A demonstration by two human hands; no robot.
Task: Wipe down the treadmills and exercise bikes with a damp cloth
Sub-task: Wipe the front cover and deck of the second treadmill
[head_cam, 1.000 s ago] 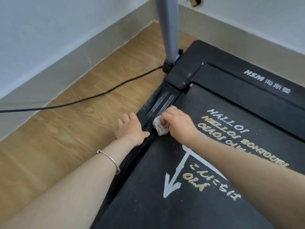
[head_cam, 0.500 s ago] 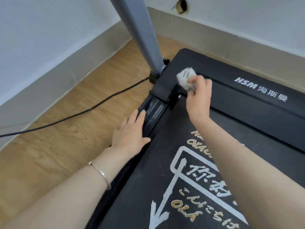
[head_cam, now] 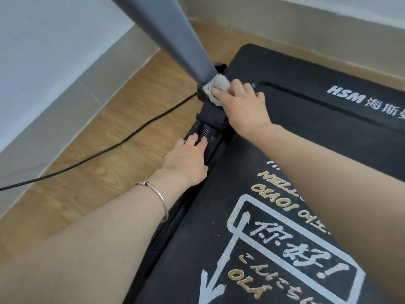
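A black treadmill [head_cam: 306,132] with white and gold lettering on its belt fills the right of the view. Its grey upright post [head_cam: 175,38] rises from the front left corner. My right hand [head_cam: 243,106] holds a crumpled white cloth [head_cam: 218,86] and presses it against the foot of the post. My left hand [head_cam: 186,161] rests flat, fingers straight, on the ribbed black side rail [head_cam: 208,137]. A thin bracelet circles my left wrist.
A black power cable [head_cam: 98,154] runs across the wooden floor [head_cam: 87,194] to the treadmill's front left corner. White walls with a grey skirting board [head_cam: 65,102] close in at the left and behind the machine.
My right hand carried the cloth from the side rail up over the front cover to the base of the grey post. My left hand slid forward along the rail.
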